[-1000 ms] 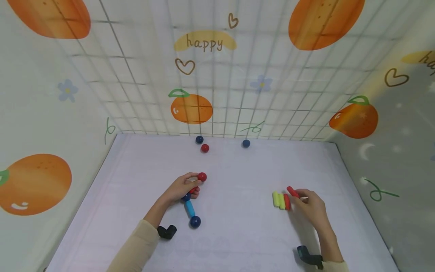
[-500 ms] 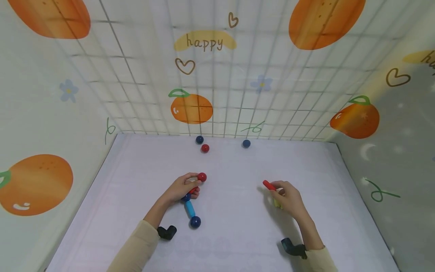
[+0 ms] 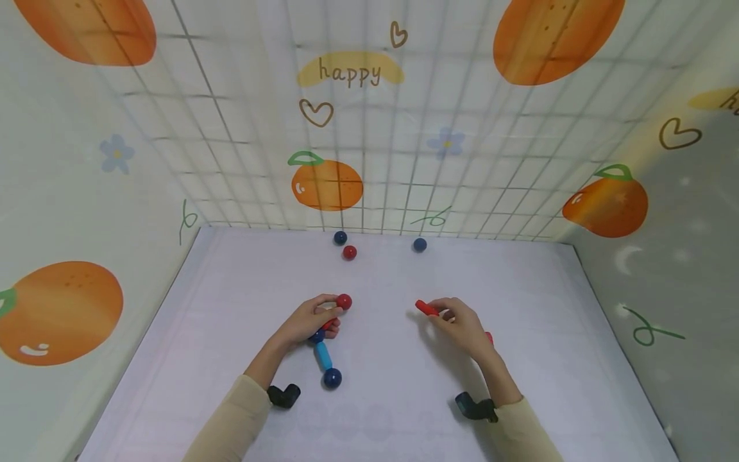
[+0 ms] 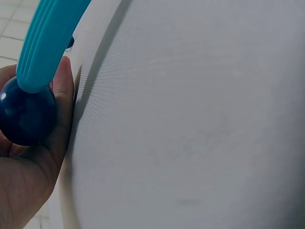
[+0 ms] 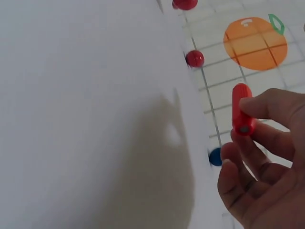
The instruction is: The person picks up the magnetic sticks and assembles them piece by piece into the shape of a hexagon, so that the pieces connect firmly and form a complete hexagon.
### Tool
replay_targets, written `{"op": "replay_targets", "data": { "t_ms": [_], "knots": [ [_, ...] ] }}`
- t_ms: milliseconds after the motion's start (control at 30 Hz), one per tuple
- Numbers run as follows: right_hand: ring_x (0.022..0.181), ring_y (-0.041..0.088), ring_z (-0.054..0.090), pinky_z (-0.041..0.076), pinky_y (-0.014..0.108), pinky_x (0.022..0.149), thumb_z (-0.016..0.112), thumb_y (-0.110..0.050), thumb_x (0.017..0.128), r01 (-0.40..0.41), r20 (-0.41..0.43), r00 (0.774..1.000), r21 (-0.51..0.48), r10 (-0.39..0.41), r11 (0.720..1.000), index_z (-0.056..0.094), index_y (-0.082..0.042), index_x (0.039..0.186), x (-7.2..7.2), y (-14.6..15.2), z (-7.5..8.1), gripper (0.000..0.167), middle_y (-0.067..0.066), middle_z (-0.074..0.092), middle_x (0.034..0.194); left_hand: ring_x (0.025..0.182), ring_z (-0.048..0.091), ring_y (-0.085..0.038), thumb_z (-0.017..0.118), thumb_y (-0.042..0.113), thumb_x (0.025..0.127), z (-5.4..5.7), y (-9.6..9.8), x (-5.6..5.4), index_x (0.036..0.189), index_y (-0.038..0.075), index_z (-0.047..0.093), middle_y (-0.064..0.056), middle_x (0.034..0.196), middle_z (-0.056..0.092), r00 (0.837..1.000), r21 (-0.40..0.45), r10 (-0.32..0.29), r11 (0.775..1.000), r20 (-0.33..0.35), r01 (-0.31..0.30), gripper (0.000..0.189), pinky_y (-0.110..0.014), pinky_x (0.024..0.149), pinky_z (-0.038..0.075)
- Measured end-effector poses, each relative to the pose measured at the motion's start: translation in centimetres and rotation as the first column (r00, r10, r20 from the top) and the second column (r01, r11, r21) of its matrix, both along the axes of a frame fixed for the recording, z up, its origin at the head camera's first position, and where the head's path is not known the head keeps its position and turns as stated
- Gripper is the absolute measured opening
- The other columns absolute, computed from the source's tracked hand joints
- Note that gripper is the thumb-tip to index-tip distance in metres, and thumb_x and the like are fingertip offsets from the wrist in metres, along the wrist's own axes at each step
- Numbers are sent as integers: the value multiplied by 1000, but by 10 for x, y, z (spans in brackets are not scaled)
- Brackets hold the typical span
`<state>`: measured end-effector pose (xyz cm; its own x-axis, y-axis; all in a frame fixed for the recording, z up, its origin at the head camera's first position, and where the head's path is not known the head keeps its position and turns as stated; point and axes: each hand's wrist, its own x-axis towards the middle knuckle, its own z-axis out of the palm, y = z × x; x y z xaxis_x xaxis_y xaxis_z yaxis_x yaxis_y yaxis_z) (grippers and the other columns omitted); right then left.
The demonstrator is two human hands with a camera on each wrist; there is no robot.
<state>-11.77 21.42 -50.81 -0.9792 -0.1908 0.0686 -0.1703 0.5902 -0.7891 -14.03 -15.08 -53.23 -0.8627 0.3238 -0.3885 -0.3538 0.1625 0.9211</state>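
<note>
red rod [image 3: 426, 308] in right hand [image 3: 462, 328]

Red rod [image 3: 424, 307], light-blue rod [image 3: 323, 356], dark-blue ball [image 3: 332, 378], fruit-printed backdrop [image 3: 375, 128]

You work inside a small screened booth [image 3: 254, 147]: a white tabletop [image 3: 387, 378] walled by pale sheeting [image 3: 63, 205] printed with oranges [image 3: 327, 185]. A grid [image 3: 408, 185] shows through the back; your views cannot tell what room surrounds it.

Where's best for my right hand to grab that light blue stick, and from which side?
Probably pinch the light blue stick across its middle, coming from the right. It's slim and straight, a dark blue ball caps each end, and the left forearm occupies its left.
</note>
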Motion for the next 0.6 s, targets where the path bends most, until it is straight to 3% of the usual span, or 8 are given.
{"op": "replay_targets", "data": {
  "t_ms": [267, 600],
  "knots": [
    [89, 22, 59, 50, 33, 73, 72, -15, 93, -52, 65, 996, -72, 57, 996, 72, -13, 116, -18, -28, -4, 24, 2, 65, 106, 78, 69, -24, 67, 32, 97, -1, 1, -1, 145, 9, 46, -17, 94, 68, 1000, -4, -12, 1000, -11, 12, 57, -36, 76, 58],
    [89, 22, 57, 49, 33, 73, 70, -11, 92, -119, 119, 984, -110, 132, 987, 74, -14, 114, -35, -64, -4, 23, 1, 65, 107, 78, 69, -25, 66, 28, 98, -1, 0, -1, 144, 7, 47, -17, 92, 68, 1000, 7, -15, 1000, -19, 16, 54, -38, 76, 58]
  ]
}}
